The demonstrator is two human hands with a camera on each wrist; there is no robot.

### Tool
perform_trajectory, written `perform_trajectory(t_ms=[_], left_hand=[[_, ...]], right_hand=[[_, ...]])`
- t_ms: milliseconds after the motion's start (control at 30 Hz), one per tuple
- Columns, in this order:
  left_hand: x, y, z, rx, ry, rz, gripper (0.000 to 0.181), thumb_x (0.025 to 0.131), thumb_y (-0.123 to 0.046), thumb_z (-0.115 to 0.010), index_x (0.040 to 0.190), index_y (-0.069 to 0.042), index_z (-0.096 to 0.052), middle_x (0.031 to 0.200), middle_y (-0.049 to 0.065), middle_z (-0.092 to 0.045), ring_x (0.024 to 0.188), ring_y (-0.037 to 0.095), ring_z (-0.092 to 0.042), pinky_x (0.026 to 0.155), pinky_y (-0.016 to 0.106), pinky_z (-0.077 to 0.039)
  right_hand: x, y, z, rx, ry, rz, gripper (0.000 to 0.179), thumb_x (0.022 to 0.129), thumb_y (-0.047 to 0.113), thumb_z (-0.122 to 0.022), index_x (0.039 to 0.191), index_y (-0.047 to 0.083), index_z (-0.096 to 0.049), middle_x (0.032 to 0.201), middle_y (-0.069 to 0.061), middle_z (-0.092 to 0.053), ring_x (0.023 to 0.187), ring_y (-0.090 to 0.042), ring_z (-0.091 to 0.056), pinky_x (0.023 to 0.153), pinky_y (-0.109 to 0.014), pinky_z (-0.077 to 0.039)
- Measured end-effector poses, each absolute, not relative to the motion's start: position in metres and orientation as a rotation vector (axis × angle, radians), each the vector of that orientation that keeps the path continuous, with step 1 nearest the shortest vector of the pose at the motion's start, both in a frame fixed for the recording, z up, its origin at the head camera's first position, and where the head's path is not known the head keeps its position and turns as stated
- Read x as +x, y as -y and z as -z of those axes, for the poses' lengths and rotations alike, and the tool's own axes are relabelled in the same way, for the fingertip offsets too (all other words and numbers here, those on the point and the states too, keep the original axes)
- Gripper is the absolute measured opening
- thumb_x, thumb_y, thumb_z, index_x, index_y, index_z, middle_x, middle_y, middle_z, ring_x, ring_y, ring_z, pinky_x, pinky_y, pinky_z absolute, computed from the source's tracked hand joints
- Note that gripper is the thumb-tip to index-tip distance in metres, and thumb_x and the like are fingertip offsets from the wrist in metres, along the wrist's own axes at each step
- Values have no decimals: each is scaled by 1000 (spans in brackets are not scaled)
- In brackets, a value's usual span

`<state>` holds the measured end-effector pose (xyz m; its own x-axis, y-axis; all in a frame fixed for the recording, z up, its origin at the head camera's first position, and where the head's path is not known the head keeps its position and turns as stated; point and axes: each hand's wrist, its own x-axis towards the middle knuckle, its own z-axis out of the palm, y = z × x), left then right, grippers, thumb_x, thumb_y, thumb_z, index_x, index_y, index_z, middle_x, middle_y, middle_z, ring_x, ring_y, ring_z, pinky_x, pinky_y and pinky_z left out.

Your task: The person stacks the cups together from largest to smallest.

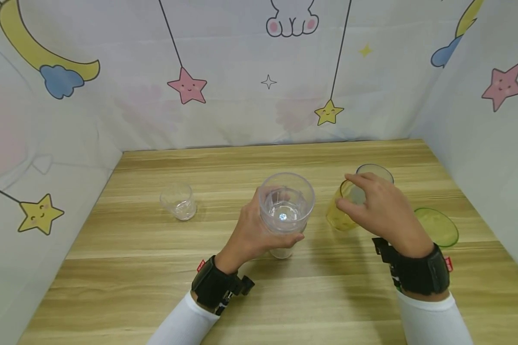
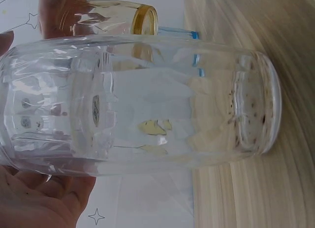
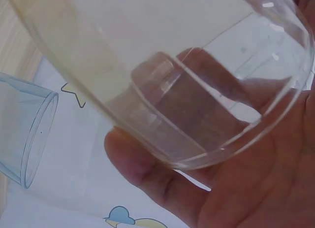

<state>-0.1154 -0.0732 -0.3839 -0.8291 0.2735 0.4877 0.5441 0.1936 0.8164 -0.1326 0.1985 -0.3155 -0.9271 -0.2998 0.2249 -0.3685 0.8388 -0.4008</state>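
In the head view, the left hand (image 1: pixel 255 230) wraps round stacked clear cups (image 1: pixel 287 224) over the middle of the counter (image 1: pixel 285 306); the right hand (image 1: pixel 384 206) grips a yellow cup (image 1: pixel 339 216) near its mouth — a blue-rimmed cup (image 1: pixel 377 171) just behind, a green cup (image 1: pixel 438 227) rightward. The left wrist view shows one clear cup nested in another. In the right wrist view, a thumb (image 3: pixel 135 156) presses the glass, fingers showing through.

Clear tumblers (image 1: pixel 286 216), yellow tumbler (image 1: pixel 337 216): smooth, glossy; glass or plastic unclear. Worktop (image 1: pixel 276 302): wood-grained, smooth, low sheen. Backdrop (image 1: pixel 237 57): matt, cloth-like. Wrist straps (image 1: pixel 420 274): matt. Sleeves (image 1: pixel 431 320): smooth cloth.
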Motion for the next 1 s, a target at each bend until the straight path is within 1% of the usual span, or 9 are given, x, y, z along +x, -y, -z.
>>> perform_trajectory(t_ms=[267,433,667,833,1000], left_hand=[[-116,73,384,-783,2234,1679,91,62,-24,-97,136,-16,-45,121,-4,-64,111,15,-63,92,37,-53],[-115,73,383,-776,2241,1674,91,62,-24,-97,136,-13,-46,121,-4,-64,111,16,-63,92,37,-53],[-115,73,383,-767,2248,1664,91,62,-25,-97,137,-14,-46,121,-4,-65,110,15,-63,92,37,-54],[-115,73,383,-771,2251,1654,91,62,-25,-96,137,-11,-46,120,-3,-65,109,16,-63,91,37,-54],[-115,73,383,-777,2245,1654,91,62,-24,-96,136,-11,-46,120,-2,-65,109,16,-63,91,37,-54]], right_hand=[[-132,-196,315,540,2748,-692,53,91,34,-68,132,2,-65,127,-25,-62,117,-44,-57,90,-63,-47],[-131,-195,315,550,2699,-697,52,91,34,-69,132,2,-65,126,-23,-64,115,-43,-59,90,-62,-48],[-131,-194,315,590,2584,-724,50,90,30,-70,129,-1,-66,124,-23,-65,115,-42,-60,91,-62,-47],[-129,-193,314,603,2513,-755,47,90,26,-69,128,-2,-66,124,-23,-65,116,-41,-60,93,-61,-47],[-127,-193,312,599,2482,-774,47,91,26,-68,130,-1,-66,125,-22,-65,116,-40,-60,92,-61,-48]])
